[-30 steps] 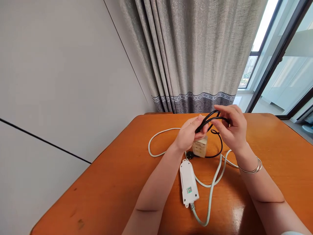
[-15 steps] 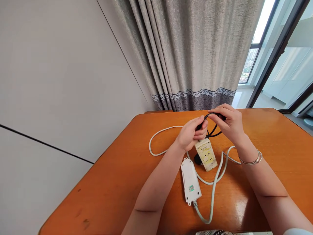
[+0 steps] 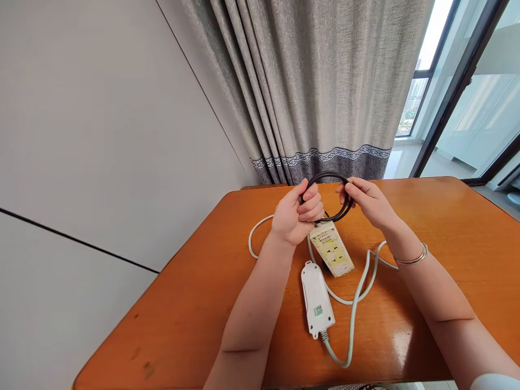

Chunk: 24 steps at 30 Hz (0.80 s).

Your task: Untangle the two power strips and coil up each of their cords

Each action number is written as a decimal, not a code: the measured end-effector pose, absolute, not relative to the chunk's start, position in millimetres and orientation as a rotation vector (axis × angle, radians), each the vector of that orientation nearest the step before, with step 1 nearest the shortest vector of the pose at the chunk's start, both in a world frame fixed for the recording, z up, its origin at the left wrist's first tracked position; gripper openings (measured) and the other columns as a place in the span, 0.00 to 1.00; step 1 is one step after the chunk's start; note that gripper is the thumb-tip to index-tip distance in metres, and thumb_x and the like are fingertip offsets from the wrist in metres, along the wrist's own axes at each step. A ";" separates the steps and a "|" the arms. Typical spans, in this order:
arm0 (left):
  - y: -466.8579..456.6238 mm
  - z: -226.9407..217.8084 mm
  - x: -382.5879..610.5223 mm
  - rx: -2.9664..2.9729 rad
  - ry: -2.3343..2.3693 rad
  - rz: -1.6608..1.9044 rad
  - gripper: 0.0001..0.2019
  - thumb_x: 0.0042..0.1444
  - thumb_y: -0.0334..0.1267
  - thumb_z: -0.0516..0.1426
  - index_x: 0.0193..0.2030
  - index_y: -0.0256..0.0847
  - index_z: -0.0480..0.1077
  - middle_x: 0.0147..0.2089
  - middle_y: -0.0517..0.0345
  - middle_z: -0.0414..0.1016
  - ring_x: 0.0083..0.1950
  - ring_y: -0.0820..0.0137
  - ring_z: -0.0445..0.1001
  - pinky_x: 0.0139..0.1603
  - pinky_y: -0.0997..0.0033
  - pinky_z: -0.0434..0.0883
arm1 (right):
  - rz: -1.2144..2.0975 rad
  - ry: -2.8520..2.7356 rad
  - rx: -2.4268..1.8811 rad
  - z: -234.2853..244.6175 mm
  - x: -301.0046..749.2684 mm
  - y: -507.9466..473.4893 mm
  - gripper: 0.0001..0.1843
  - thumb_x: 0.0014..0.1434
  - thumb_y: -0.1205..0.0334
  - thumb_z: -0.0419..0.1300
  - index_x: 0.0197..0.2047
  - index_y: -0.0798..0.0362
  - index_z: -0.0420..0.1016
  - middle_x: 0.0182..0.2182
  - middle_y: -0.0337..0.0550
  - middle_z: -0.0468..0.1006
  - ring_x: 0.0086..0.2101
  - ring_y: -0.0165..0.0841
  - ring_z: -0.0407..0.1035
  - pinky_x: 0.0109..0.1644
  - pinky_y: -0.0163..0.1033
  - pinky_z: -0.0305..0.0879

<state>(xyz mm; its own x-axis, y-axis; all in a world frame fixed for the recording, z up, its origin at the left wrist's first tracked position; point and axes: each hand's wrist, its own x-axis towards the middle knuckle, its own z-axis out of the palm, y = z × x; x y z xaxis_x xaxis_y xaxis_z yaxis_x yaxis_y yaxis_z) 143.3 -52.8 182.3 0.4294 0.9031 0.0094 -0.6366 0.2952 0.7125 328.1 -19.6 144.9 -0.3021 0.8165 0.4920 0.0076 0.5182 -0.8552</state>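
Observation:
A black cable [image 3: 328, 174] forms a round loop between my two hands above the table. My left hand [image 3: 298, 214] is wrapped round the loop's left side, fingers closed. With thumb and fingers, my right hand [image 3: 365, 199] pinches the loop's right side. Just below my left hand, a cream power strip [image 3: 333, 252] with yellow socket panels hangs or leans at a tilt; whether it touches the table I cannot tell. Nearer to me lies a white power strip [image 3: 317, 300], back side up, with a small green-and-white label.
The white cord [image 3: 352, 325] of the white strip curls across the wooden table [image 3: 195, 271], passing behind the cream strip and under my right forearm. A grey wall [image 3: 101, 135] stands at the left, a curtain [image 3: 325, 81] behind, and a glass door [image 3: 467, 97] at the right.
My left hand has moved left, and the cream strip has shifted left with it. My right hand has moved slightly left and down. The black cable now shows as a rounder, wider loop.

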 end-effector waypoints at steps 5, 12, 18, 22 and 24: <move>-52.3 182.0 145.0 0.769 0.470 1.019 0.26 0.74 0.40 0.35 0.22 0.39 0.54 0.16 0.71 0.36 0.14 0.80 0.38 0.16 0.81 0.49 | 1.014 -1.600 -0.657 144.4 319.2 -26.1 0.29 0.61 0.32 0.56 0.27 0.51 0.65 0.22 0.37 0.68 0.25 0.28 0.61 0.31 0.36 0.59; -53.8 180.7 146.8 0.798 0.490 0.962 0.24 0.74 0.43 0.37 0.26 0.39 0.57 0.18 0.72 0.38 0.14 0.82 0.35 0.16 0.83 0.45 | 1.001 -1.606 -0.663 142.7 318.0 -25.0 0.31 0.60 0.30 0.56 0.24 0.50 0.62 0.20 0.37 0.66 0.24 0.29 0.61 0.31 0.37 0.59; -57.8 184.4 147.4 0.703 0.482 1.065 0.23 0.74 0.43 0.39 0.25 0.41 0.51 0.18 0.72 0.36 0.13 0.81 0.37 0.15 0.81 0.46 | 1.206 -1.616 -0.667 140.0 317.0 -24.8 0.31 0.58 0.30 0.58 0.29 0.53 0.71 0.25 0.39 0.70 0.27 0.29 0.64 0.33 0.37 0.63; -60.1 189.9 145.2 0.618 0.486 1.183 0.23 0.74 0.45 0.42 0.25 0.42 0.49 0.18 0.72 0.36 0.13 0.81 0.37 0.15 0.80 0.45 | 1.395 -1.621 -0.607 132.2 314.3 -20.3 0.26 0.55 0.35 0.65 0.32 0.53 0.74 0.29 0.40 0.74 0.29 0.29 0.68 0.38 0.38 0.67; -61.1 192.1 142.7 0.601 0.479 1.234 0.22 0.74 0.45 0.41 0.26 0.42 0.49 0.18 0.72 0.36 0.13 0.80 0.37 0.15 0.80 0.45 | 1.439 -1.631 -0.534 127.6 314.6 -16.2 0.22 0.56 0.41 0.67 0.35 0.53 0.75 0.30 0.39 0.75 0.31 0.29 0.69 0.43 0.39 0.68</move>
<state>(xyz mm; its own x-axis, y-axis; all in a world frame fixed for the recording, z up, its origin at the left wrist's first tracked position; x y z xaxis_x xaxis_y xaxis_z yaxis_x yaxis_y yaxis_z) 142.7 -61.1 192.1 0.2676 0.9634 -0.0172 -0.7225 0.2125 0.6579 314.6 -16.2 127.6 -0.5282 0.7853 0.3230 -0.2229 0.2387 -0.9451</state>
